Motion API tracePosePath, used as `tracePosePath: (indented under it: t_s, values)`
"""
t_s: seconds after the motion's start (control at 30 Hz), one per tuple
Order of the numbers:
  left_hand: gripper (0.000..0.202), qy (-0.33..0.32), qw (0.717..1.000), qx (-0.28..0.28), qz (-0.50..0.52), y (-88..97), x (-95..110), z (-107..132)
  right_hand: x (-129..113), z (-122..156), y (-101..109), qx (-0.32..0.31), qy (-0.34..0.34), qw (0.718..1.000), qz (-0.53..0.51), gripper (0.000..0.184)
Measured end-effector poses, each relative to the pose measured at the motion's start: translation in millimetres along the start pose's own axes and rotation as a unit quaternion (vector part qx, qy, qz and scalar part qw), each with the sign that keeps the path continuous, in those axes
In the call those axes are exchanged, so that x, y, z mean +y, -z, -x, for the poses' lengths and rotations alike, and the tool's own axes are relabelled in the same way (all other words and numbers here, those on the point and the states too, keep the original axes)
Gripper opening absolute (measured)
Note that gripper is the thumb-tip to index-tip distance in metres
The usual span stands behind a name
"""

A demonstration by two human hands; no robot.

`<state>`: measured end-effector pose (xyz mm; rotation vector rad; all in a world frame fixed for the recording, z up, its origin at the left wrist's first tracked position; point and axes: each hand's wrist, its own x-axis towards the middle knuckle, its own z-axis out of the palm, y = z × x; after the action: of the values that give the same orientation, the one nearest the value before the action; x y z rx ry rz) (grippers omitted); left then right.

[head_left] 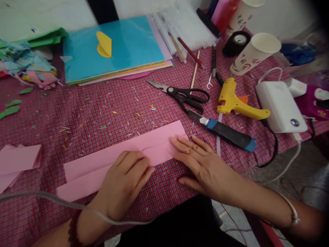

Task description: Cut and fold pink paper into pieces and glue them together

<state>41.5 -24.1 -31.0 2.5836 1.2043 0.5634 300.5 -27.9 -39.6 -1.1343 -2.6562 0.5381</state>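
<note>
A long strip of folded pink paper (154, 137) lies slantwise on the checked cloth before me, with a crease or folded edge running along its length. My left hand (125, 180) is closed over its middle, fingers bent and thumb tucked beside them at the paper's near edge. At the strip's right end, my right hand (199, 163) lies flat, fingers stretched out and pressing on the paper, the thumb apart on the cloth. Black-handled scissors (189, 97) and a blue and black utility knife (226, 132) lie beyond my right hand.
A yellow glue gun (236, 101), a white power bank (280, 106) and a paper cup (254, 53) stand at right. Behind lies a stack of coloured sheets (128, 41). More pink paper (20, 159) is at left. A grey cable (51, 198) crosses my left forearm. Paper scraps litter the cloth.
</note>
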Motion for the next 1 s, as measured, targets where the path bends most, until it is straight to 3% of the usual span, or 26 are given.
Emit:
tracePosePath:
  t_s: [0.17,0.4,0.47,0.67,0.77,0.87,1.0]
  values:
    - [0.007,0.053,0.997,-0.007,0.063,1.7,-2.5,-0.8,0.9,-0.3,-0.1,0.012,0.003,1.0,-0.005,0.039]
    - [0.008,0.045,0.996,-0.002,0.076,0.7,-3.3,1.7,0.0,-0.6,0.3,0.01,0.001,1.0,-0.001,0.039]
    - [0.01,0.039,0.998,-0.003,0.048,0.0,-1.2,5.8,-0.4,-0.5,-0.1,0.009,0.0,1.0,0.002,0.039]
    - [0.046,-0.089,0.985,-0.021,-0.144,1.6,13.8,16.1,-0.4,1.4,-2.4,0.011,0.004,1.0,0.011,0.049]
    - [0.046,-0.065,0.98,-0.028,-0.186,-3.3,24.7,20.7,-0.1,2.1,-3.2,0.012,0.003,1.0,0.015,0.052]
    - [0.038,-0.025,0.977,-0.07,-0.202,-9.6,32.3,25.3,0.1,2.4,-3.4,0.005,0.0,1.0,0.016,0.051]
    - [0.042,-0.023,0.975,-0.094,-0.199,-12.7,32.9,28.1,0.2,3.6,-2.8,-0.003,-0.005,1.0,0.019,0.046]
